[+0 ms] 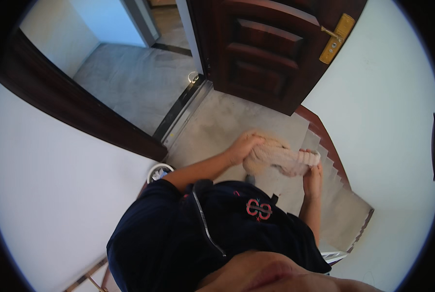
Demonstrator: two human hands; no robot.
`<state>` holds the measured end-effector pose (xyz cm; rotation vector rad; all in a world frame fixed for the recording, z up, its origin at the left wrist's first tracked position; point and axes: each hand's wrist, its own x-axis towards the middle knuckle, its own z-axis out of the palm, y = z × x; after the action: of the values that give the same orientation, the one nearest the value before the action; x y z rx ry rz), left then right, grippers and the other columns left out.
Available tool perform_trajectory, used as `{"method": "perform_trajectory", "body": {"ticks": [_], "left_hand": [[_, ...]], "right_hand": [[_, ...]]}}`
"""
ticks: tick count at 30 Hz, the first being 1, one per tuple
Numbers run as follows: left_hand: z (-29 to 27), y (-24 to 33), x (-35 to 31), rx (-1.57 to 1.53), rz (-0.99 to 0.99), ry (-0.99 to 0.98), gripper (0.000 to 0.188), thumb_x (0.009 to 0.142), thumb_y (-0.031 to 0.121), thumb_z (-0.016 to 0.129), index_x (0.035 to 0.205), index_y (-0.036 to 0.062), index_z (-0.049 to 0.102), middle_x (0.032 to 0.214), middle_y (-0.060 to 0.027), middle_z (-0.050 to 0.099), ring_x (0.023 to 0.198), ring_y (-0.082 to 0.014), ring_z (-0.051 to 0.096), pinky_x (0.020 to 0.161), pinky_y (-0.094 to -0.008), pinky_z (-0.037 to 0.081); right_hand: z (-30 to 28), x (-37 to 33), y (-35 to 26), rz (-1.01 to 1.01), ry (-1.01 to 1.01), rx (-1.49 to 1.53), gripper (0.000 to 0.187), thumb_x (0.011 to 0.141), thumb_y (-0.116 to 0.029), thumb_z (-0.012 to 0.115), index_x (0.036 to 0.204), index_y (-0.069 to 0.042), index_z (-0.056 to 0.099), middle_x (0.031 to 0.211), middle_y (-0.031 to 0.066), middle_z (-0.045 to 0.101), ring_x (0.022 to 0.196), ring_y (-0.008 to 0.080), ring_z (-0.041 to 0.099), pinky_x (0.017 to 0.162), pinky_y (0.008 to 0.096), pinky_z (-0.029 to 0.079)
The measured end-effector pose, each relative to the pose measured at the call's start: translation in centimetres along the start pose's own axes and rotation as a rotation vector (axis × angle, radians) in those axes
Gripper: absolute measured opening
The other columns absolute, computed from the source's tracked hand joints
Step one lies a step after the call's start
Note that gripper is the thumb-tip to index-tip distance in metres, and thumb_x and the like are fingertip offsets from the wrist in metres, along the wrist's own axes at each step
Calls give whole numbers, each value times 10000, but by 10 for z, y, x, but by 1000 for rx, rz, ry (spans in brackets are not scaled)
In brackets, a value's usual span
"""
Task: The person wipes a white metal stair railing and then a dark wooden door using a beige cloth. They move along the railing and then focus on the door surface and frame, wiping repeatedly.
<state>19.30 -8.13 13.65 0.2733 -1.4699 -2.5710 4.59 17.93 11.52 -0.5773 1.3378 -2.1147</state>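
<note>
L hand grips one end of a fuzzy beige cloth (blurred; prob. fleece or terry, exact kind unclear), while R hand holds the other end by a paler, ribbed-looking fold, so the soft, bunched, oblong piece spans btwn the two, above a matte grey-beige floor. Beyond it stands a dark red-brown door w/ raised rectangular panels & a brass-coloured handle plate; a zigzag-edged red-brown skirting follows the steps at right, & a round white-rimmed bin w/ crumpled bits sits at left.
</note>
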Motion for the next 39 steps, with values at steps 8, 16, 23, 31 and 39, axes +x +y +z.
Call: {"method": "perform_trajectory", "body": {"ticks": [8, 16, 23, 31, 39], "left_hand": [[-17, 9, -25, -100, 268, 187, 355, 917, 76, 570, 1255, -29, 592, 1156, -105, 671, 1047, -183, 665, 937, -333, 541], [-46, -7, -34, -91, 278, 224, 462, 937, 168, 644, 1342, -33, 549, 1309, -137, 621, 1184, -229, 624, 1041, -377, 494], [-134, 45, 7, 951, 822, 247, 676, 819, 304, 826, 1368, -6, 580, 1588, -194, 269, 1442, -338, 341, 1182, -448, 296], [-277, 91, 72, 846, 787, 508, 618, 755, 152, 806, 1317, -1, 598, 1483, -181, 401, 1352, -345, 466, 1119, -402, 395], [-354, 141, 169, 554, 712, 830, 572, 823, 117, 779, 1312, -40, 525, 1293, -163, 486, 1175, -297, 539, 1038, -384, 439]], "right_hand": [[-7, 57, 46, -27, -34, -469, 664, 965, -180, 635, 1564, -95, 362, 1508, 131, 463, 1291, 274, 516, 1080, 423, 441], [88, 99, 102, -105, -628, -471, 574, 1006, -149, 589, 1534, -55, 386, 1462, 109, 509, 1319, 199, 497, 1107, 353, 403], [181, 189, 157, 29, -507, -185, 411, 1087, -200, 439, 1461, -36, 478, 1408, 74, 547, 1298, 171, 496, 1114, 305, 375], [280, 280, 189, 134, -679, -109, 657, 1032, -220, 545, 1594, -59, 247, 1538, 107, 415, 1397, 242, 434, 1140, 381, 381], [244, 355, 167, 334, -511, -536, 359, 1014, -155, 632, 1342, -10, 616, 1239, 77, 683, 1120, 146, 633, 1014, 286, 470]]}}
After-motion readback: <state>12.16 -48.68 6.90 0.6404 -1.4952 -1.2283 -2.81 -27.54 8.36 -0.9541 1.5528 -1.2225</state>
